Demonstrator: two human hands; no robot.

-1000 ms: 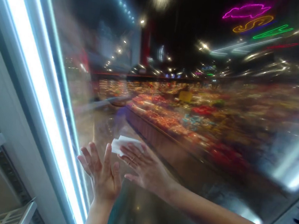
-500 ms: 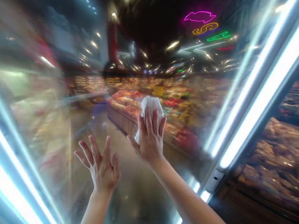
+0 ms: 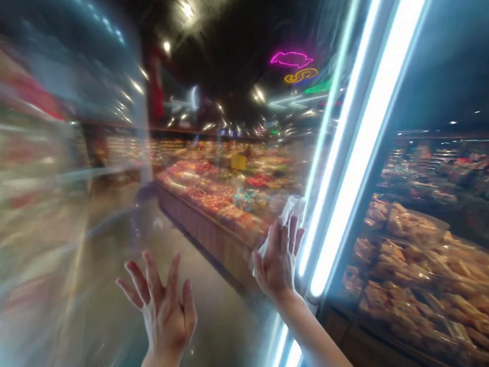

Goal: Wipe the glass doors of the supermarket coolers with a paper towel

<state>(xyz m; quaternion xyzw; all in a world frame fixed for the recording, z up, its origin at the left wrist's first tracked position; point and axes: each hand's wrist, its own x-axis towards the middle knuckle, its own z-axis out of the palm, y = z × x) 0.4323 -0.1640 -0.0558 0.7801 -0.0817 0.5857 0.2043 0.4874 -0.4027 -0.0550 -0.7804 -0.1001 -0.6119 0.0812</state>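
Observation:
My right hand (image 3: 278,262) presses a white cloth (image 3: 294,207) flat against a glass pane (image 3: 224,303), close to the pane's lit right edge. The cloth shows above the fingertips and along the thumb side; the rest is hidden under the palm. Lower and to the left, my left hand (image 3: 170,312) has its fingers spread and holds nothing. Its palm faces the glass, but I cannot tell whether it touches.
Bright vertical light tubes (image 3: 370,132) run just right of my right hand. Beyond them lie packaged goods (image 3: 429,282). Through the glass, a long produce display (image 3: 206,220) and neon signs (image 3: 291,59) appear. The left side is blurred.
My right hand has slid the cloth right and down, toward the light tubes. My left hand stays spread, slightly lower in view. The view has turned to the right.

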